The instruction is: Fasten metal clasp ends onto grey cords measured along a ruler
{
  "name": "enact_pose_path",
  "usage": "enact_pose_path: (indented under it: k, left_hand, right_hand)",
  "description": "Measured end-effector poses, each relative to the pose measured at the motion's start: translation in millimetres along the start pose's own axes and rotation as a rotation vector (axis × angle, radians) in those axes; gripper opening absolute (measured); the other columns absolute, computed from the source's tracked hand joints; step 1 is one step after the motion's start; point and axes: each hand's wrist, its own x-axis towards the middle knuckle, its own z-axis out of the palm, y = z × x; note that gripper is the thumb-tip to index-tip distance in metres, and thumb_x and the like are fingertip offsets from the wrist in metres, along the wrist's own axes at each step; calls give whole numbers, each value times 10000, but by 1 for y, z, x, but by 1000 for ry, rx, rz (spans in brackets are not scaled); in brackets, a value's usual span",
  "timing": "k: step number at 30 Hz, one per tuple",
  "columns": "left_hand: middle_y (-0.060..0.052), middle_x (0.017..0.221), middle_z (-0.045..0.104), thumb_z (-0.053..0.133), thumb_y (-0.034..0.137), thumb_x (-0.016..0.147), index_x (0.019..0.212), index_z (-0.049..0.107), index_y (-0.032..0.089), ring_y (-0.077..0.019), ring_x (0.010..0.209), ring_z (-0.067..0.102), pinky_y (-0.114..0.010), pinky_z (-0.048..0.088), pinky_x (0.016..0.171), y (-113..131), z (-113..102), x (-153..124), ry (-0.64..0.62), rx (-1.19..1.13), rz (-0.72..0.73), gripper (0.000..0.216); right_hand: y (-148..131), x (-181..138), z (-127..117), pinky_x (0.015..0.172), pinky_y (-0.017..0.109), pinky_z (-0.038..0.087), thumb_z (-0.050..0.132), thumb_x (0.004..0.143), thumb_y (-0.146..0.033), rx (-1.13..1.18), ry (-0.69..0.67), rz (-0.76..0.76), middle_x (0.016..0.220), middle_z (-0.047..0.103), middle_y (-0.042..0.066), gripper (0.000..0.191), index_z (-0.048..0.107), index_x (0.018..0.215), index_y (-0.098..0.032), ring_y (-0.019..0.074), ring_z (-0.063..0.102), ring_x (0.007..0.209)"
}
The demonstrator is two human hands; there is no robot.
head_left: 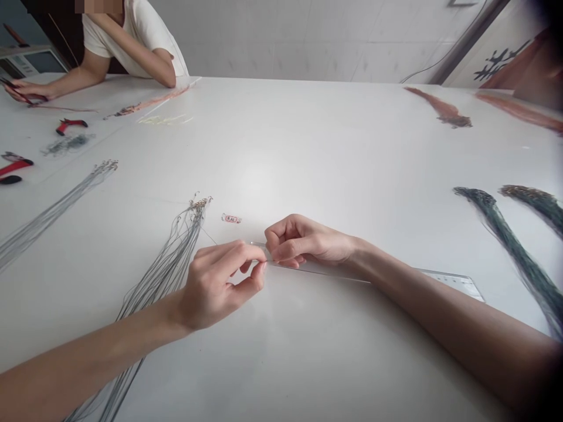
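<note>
Over the white table my left hand [226,281] is closed in a pinch, thumb against forefinger. A thin grey cord [210,236] runs into it from behind, and a short strand shows between the two hands' fingertips. Close on its right, my right hand [303,240] is also closed, its thumb and forefinger pinched at that strand; the fingers hide most of it. Under my right hand and forearm lies a clear ruler [453,282], its left end by my fingertips. Beside my left wrist stretches a bundle of grey cords [162,275] with small metal ends.
A small red-and-white wrapped piece [231,218] lies beyond my hands. Another grey cord bundle [57,208] is at left, dark green bundles [505,234] at right. Red-handled pliers [70,126] lie far left, near a co-worker's arm [83,76]. Reddish bundles [444,108] lie at the back right.
</note>
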Motion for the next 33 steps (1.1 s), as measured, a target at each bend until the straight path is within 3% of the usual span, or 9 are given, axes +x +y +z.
enact_pose_path:
  k: [33]
  left_hand:
    - [53,539,518,542,50,794,729,513,168,-54,465,426,-171,409,431,2,0,1,-1,19,38,137]
  right_hand:
    - [-1,-1,-1,460,209,242,537,745,-109,9,-10,2,479,429,-54,180,478,575,-119,41,346,461]
